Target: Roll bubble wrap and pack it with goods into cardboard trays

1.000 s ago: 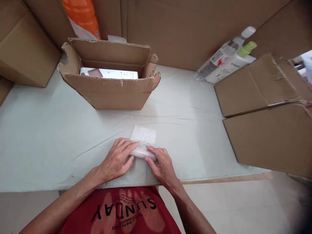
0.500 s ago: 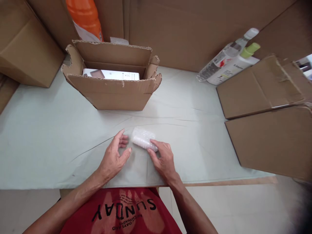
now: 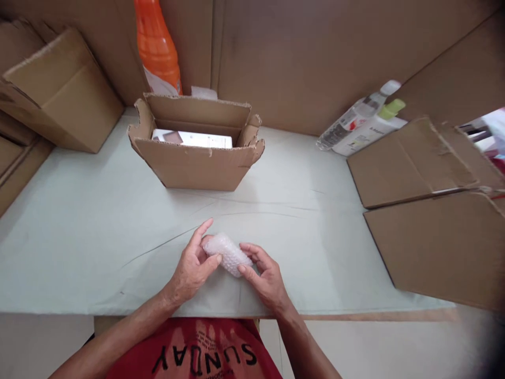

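So there's a little bubble-wrap bundle [image 3: 228,253] held just above the near edge of the tabletop [image 3: 79,237], both hands on it. Left hand [image 3: 192,266] pinches its left end between thumb and fingers, index finger sticking up a bit; right hand [image 3: 265,272] grips the right end with curled fingers. Further back sits an open cardboard box [image 3: 197,158] with a white carton [image 3: 193,139] inside, print too small to read. Orange bottle [image 3: 157,45] behind it. Two bottles [image 3: 361,123] lie off right, labels blurry. Flat cardboard sheets [image 3: 434,210] at right. The person's red shirt [image 3: 197,352] reads SUNDAY.
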Motion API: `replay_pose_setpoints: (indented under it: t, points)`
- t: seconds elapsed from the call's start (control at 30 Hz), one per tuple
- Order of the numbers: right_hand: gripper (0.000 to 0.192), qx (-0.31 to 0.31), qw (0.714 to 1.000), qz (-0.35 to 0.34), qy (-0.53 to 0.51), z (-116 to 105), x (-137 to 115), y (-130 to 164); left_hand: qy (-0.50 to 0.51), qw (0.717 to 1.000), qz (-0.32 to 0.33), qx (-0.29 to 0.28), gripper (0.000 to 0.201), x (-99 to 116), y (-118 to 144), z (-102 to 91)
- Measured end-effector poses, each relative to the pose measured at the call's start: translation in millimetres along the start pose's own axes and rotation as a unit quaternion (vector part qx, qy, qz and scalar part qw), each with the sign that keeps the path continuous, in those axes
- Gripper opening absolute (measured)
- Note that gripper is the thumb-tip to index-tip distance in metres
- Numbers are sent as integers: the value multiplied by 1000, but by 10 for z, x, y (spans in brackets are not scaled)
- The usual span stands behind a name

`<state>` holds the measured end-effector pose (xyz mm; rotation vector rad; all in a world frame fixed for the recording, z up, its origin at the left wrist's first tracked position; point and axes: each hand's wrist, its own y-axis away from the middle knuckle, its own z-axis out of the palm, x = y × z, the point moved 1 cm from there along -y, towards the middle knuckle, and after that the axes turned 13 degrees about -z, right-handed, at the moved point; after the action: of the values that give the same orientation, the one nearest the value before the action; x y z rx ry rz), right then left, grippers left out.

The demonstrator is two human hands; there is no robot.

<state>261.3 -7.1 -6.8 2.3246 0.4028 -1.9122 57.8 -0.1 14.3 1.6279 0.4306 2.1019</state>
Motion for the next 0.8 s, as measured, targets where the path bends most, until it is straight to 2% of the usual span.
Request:
replay_pose_setpoints:
  t: [0.07, 0.2, 0.3, 0.43, 0.53, 0.6, 0.7, 0.8]
  points:
    - [31, 0, 1000, 8, 20, 33, -21, -54, 14, 1000, 1, -1, 82, -23, -22, -20]
    - [25, -14, 998, -29, 49, 18, -159, -218, 21, 999, 22, -24, 81, 19, -91, -119]
    - [22, -12, 994, -72, 86, -163, -361, -381, 20, 996, 79, -31, 74, 141, -215, -269]
    - [24, 47, 978, -153, 131, -533, -838, -749, -35, 989, 134, 46, 61, 270, -523, -496]
    - [29, 99, 945, -225, 217, -708, -1309, -1209, -116, 980, 138, 88, 55, 252, -732, -576]
    - [30, 96, 915, -253, 299, -738, -1579, -1577, -161, 970, 154, 98, 49, 212, -801, -589]
    - [27, 17, 877, -223, 424, -702, -1800, -2108, -195, 960, 175, 100, 42, 167, -817, -588]
    - [24, -56, 811, -157, 560, -637, -1849, -2509, -207, 957, 178, 100, 39, 169, -802, -589]
